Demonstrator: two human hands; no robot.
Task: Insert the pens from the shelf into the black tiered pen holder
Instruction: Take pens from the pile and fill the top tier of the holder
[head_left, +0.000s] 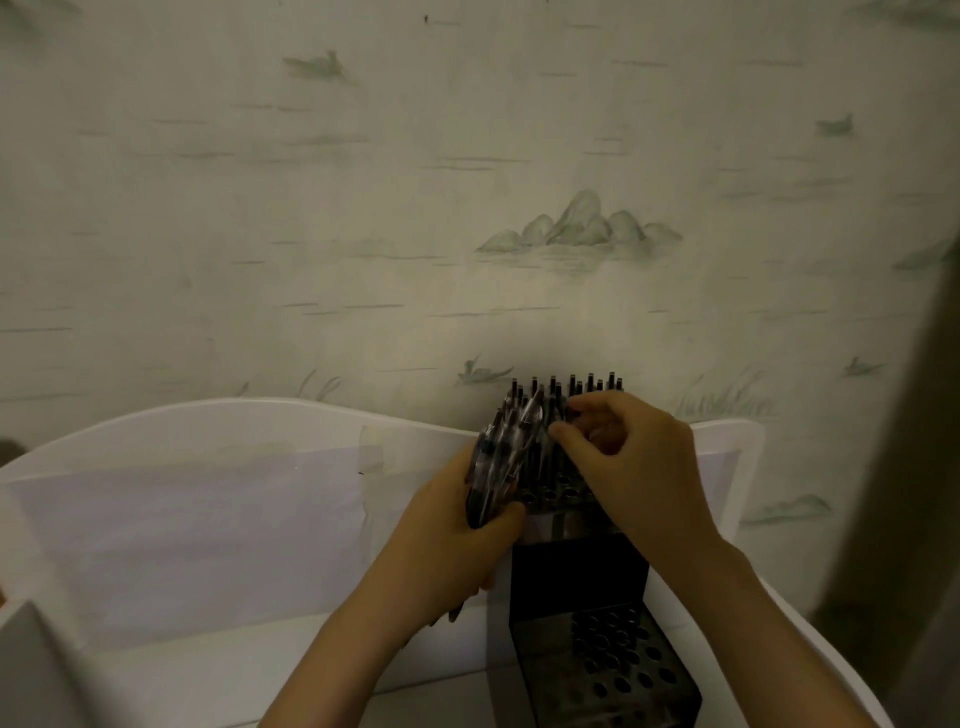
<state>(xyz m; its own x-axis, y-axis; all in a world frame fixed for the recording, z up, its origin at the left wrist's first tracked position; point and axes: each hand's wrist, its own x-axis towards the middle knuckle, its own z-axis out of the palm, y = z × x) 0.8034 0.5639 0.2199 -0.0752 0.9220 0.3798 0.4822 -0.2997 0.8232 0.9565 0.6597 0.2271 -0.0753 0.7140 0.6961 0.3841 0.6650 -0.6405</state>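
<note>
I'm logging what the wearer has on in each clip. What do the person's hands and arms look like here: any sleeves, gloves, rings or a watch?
Both the left hand and the right hand are bare, with no gloves. Both forearms are uncovered down to the frame's bottom edge, so no sleeves show. No watch, bracelet or ring is visible, though the light is dim and the fingers are partly hidden.

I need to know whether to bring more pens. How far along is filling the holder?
Done: the back tier has a row of pens standing in it. In hand: the left hand grips a bundle of pens, while the right hand pinches at one over the middle tier. Left: the front tier shows only empty holes, and the bundle is yet to go in.
</note>
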